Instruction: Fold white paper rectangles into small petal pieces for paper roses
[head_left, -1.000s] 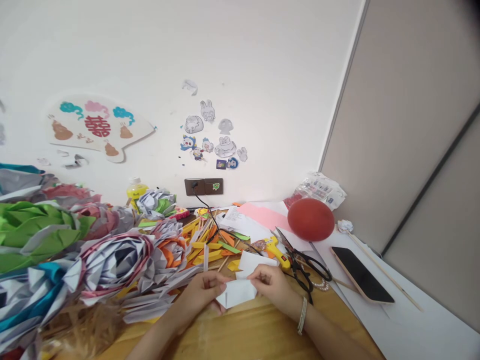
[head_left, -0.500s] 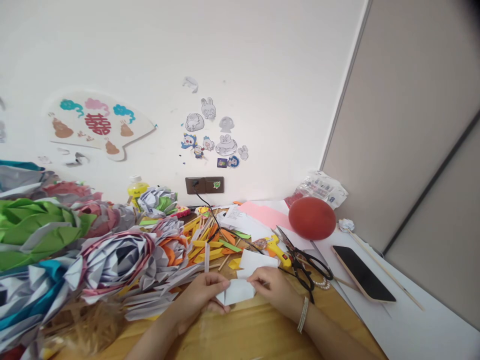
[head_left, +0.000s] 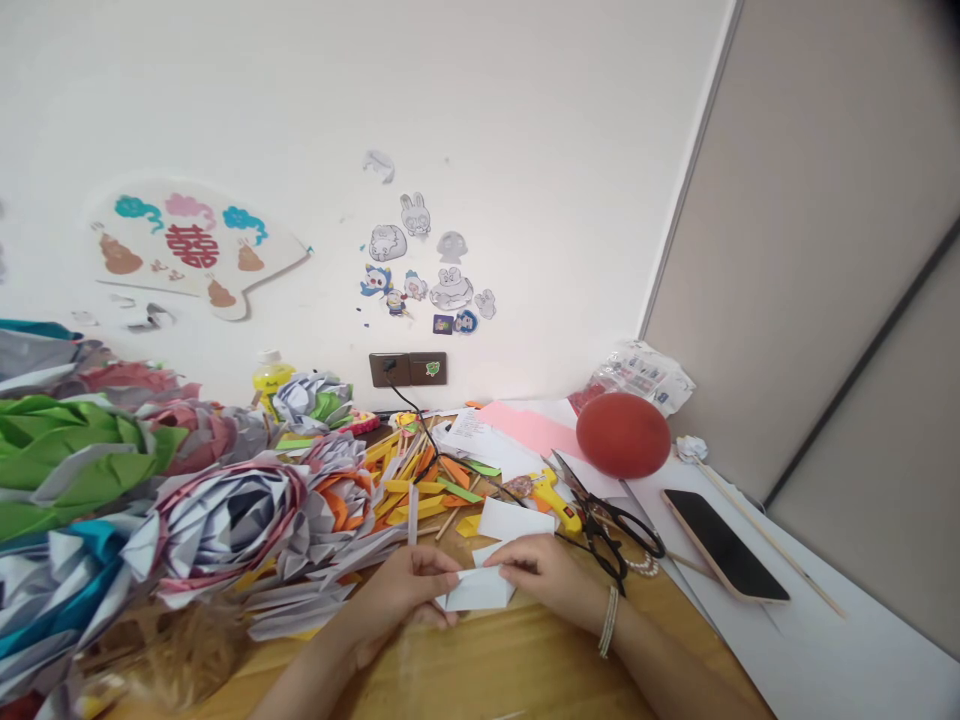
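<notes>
A small white piece of paper, partly folded, is held just above the wooden table. My left hand pinches its left end between thumb and fingers. At the upper right edge, my right hand grips the paper with thumb and fingertips; some of its fingers are hidden behind. Just beyond the hands lie more white paper pieces. A bracelet circles my right wrist.
Folded paper flowers crowd the left side. Colored paper strips lie heaped in the middle. To the right are a yellow glue gun, black scissors, a red balloon and a phone. A yellow bottle stands behind.
My right hand has shifted slightly left along the paper's upper edge, toward my left hand. The paper's top edge now shows a fold line. The view has moved very slightly.
</notes>
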